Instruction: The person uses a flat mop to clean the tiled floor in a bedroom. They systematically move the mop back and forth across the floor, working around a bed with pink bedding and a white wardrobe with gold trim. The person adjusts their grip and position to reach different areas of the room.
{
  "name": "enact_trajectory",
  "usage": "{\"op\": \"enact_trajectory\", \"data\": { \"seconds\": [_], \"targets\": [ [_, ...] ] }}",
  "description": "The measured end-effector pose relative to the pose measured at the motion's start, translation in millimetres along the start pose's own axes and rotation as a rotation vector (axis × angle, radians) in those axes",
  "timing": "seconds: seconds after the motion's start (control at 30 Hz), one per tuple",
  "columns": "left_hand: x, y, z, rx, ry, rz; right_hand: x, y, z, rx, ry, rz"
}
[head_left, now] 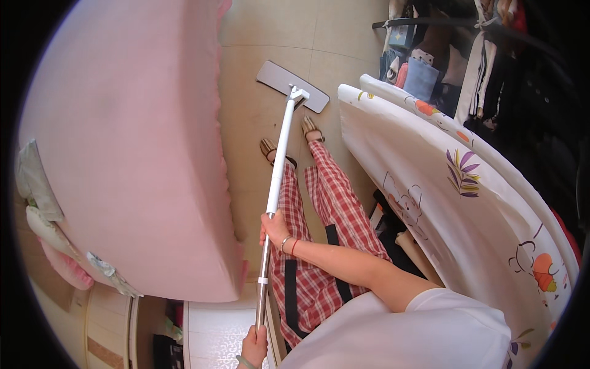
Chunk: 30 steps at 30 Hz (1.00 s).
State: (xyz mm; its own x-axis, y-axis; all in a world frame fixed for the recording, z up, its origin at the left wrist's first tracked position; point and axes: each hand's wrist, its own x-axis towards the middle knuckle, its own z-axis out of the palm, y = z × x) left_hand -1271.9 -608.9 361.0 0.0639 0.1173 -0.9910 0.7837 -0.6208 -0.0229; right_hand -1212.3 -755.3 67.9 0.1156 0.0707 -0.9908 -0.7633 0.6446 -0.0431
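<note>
A flat mop (281, 160) with a white and silver pole slants from the lower middle up to its wide grey head (294, 86), which rests on the tiled floor just beyond my feet. My right hand (275, 227) is wrapped round the pole near the lower end of its white section, with a bracelet and red cord at the wrist. Lower down, near the bottom edge, my left hand (254, 344) grips the silver part close to its top end. A pale bangle sits on that wrist. Both hands are closed on the pole.
A bed with a pink cover (123, 123) runs along the left, pillows at its near end. On the right, a white printed curtain (405, 147) hangs before a rack of folded clothes (421, 74). Beige tiles (264, 31) lie between them. A white cabinet (218, 329) stands at lower left.
</note>
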Motion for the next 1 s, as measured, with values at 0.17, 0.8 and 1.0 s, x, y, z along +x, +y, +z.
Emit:
{"op": "enact_trajectory", "data": {
  "seconds": [0.17,0.8,1.0],
  "targets": [
    [14,8,19,-0.211,-0.170,-0.289,3,-11,-18,-0.019,0.011,0.050],
    [102,111,103,-0.649,-0.325,-0.106,85,-167,-61,-0.394,0.072,-0.386],
    [-10,11,110,-0.724,-0.260,-0.418,-18,-27,-52,-0.350,0.015,-0.075]
  ]
}}
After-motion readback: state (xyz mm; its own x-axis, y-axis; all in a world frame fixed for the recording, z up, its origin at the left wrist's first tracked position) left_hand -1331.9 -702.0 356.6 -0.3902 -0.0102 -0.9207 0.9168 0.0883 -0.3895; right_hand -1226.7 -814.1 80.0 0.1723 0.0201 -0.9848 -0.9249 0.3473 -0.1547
